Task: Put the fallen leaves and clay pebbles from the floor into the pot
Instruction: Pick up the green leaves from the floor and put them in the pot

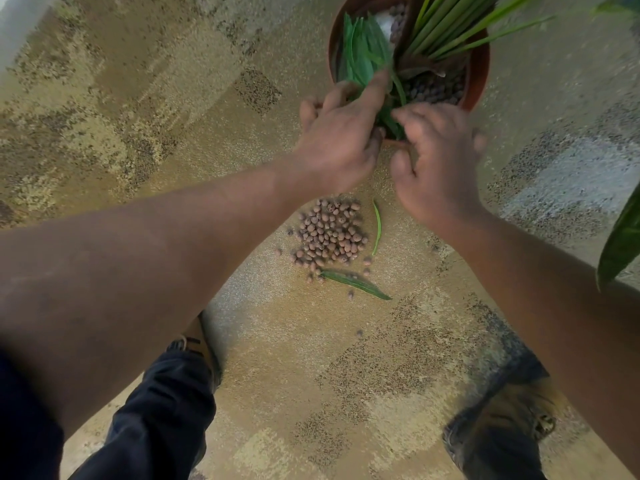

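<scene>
A brown pot stands on the floor at the top, with a green plant and dark clay pebbles inside. A bunch of green fallen leaves lies in its left half. My left hand is over the near rim, its straight index finger pressing on these leaves. My right hand is beside it, blurred, with loosely curled fingertips at the leaf ends and nothing seen in its grip. On the floor below the hands lie a pile of clay pebbles, a thin leaf and a broader leaf.
The floor is patterned beige carpet. Stray pebbles lie apart from the pile. My two legs and shoes stand at the bottom. A large dark leaf of another plant hangs in at the right edge.
</scene>
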### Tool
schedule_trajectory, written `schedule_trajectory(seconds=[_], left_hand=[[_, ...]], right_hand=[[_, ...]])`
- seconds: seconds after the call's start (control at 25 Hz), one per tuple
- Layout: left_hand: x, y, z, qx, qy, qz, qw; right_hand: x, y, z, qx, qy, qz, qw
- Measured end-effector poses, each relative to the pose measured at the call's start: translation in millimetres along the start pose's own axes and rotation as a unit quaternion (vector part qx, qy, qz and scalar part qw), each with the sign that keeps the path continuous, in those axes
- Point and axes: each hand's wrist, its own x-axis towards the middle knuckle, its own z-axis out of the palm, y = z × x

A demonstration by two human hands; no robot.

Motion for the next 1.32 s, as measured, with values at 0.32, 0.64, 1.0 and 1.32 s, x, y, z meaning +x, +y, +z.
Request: schedule_trajectory(seconds=[0.32, 0.64, 1.0, 1.32], left_hand=[[-34, -23, 19, 0.079, 0.1, 0.097, 0.987], [-102, -21, 93, -0.01, -0.343, 0.011, 0.939], [-135, -13, 127, 0.148, -0.395, 0.081, 0.903], [-123, -19, 101, 0.033, -0.252, 0.036, 0.967]], right_hand=[[-20, 1, 13, 0.044, 0.023, -0.009, 0.999], [-66, 13, 66, 0.115, -0.351, 0.194, 0.909], [-77, 21, 81, 0.014, -0.364, 0.139, 0.921], [-86, 23, 55, 0.11, -0.181, 0.176, 0.961]])
